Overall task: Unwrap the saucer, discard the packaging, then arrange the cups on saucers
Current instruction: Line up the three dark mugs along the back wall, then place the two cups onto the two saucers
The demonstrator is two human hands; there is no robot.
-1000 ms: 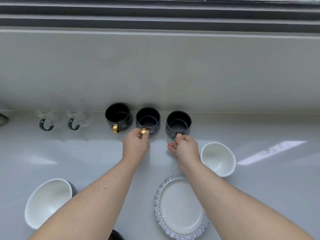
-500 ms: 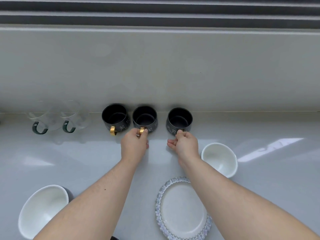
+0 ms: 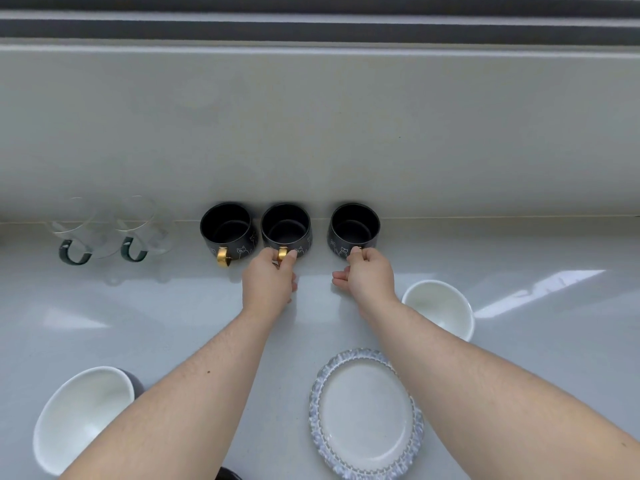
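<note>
From the head camera, both bare forearms reach forward across the white counter [image 3: 173,306] to a row of three black cups at the back wall. The left hand [image 3: 268,282] pinches the gold handle of the middle cup [image 3: 286,226] between thumb and forefinger. The right hand [image 3: 369,275] is closed on the handle of the right cup [image 3: 354,225], lower fingers curled loosely. The left cup [image 3: 227,228] stands untouched. A saucer [image 3: 365,414] with a patterned rim lies near, under the right forearm.
</note>
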